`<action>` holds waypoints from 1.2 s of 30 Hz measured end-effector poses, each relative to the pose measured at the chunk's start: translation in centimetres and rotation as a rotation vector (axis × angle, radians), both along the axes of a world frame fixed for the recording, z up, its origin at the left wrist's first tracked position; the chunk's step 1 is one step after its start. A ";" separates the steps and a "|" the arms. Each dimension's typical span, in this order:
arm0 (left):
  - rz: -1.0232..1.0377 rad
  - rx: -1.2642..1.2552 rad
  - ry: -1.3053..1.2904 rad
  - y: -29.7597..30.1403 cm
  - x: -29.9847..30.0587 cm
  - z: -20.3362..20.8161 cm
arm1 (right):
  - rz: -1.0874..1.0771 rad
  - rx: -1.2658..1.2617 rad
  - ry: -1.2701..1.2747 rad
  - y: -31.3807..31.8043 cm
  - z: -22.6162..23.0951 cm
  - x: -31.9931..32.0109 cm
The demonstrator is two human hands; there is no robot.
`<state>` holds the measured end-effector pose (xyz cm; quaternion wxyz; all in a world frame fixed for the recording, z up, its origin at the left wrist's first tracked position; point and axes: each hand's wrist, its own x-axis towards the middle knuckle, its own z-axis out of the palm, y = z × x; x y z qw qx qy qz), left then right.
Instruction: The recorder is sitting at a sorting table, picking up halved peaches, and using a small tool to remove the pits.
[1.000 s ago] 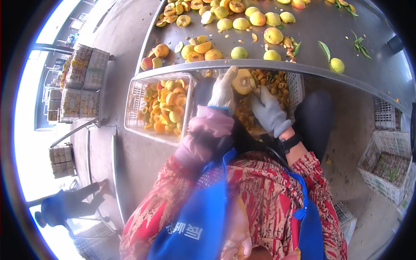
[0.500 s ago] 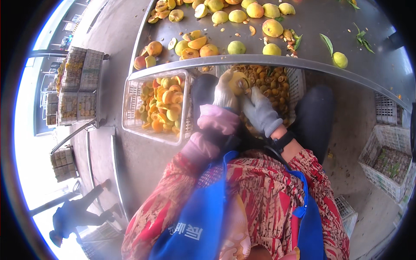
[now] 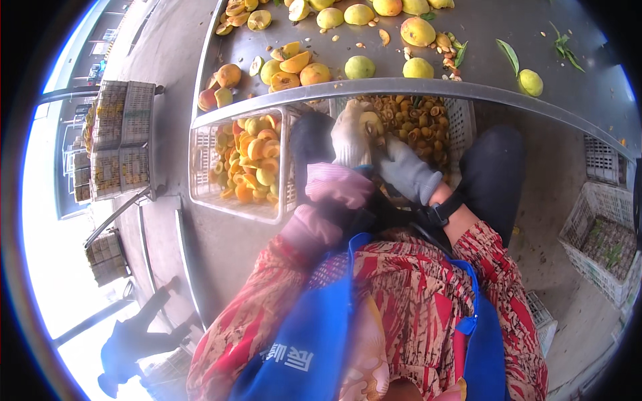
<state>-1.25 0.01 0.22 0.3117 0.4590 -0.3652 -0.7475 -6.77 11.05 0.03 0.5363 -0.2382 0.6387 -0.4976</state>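
In the head view, a piece of yellow fruit [image 3: 370,124] sat between the two hands, against the thumb side of the gloved left hand [image 3: 351,137] and just ahead and to the left of the fingers of the gloved right hand [image 3: 406,168]. The left hand was the nearer: its grip was closed around the fruit, which looked rounded, with no long axis to make out. Its cut face seemed turned toward the right hand (blur made this hard to swear to). The right hand came in slantwise from the lower right, its fingers bunched and their tips at or just beside the fruit; whether that grip had a tool, or how far its fingers were parted, I could not tell.

Below the hands stood a crate [image 3: 463,130] heaped with small brownish, cup-shaped pieces [image 3: 424,127]. To its left, another crate [image 3: 202,157] held orange-yellow fruit halves [image 3: 251,157]. Ahead of both, the metal desk [image 3: 481,27] carried a green-yellow fruit [image 3: 360,67], several cut and whole fruits, loose pits and a few leaves; its front rim curved above the far side of the crates.

As for the room, the concrete floor [image 3: 221,254] ran away to the left, toward tall stacked crates [image 3: 120,140] and a person in dark clothes [image 3: 130,341] near the bright edge. On the far right stood a pale crate [image 3: 598,247] with leafy scraps inside.
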 end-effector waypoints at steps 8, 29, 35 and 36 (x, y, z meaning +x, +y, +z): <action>-0.091 -0.031 -0.001 -0.3 0.0 -0.6 | 0.089 0.021 0.005 0.3 0.3 -0.6; -0.222 -0.226 -0.321 0.4 0.8 0.2 | 0.152 0.077 -0.372 1.9 0.8 -0.9; -0.232 -0.393 -0.184 0.4 1.0 -0.4 | 0.160 -0.057 -0.299 2.0 2.1 -0.9; -0.221 -0.264 -0.086 0.3 0.9 -0.7 | 0.124 0.035 -0.303 1.8 2.2 -1.0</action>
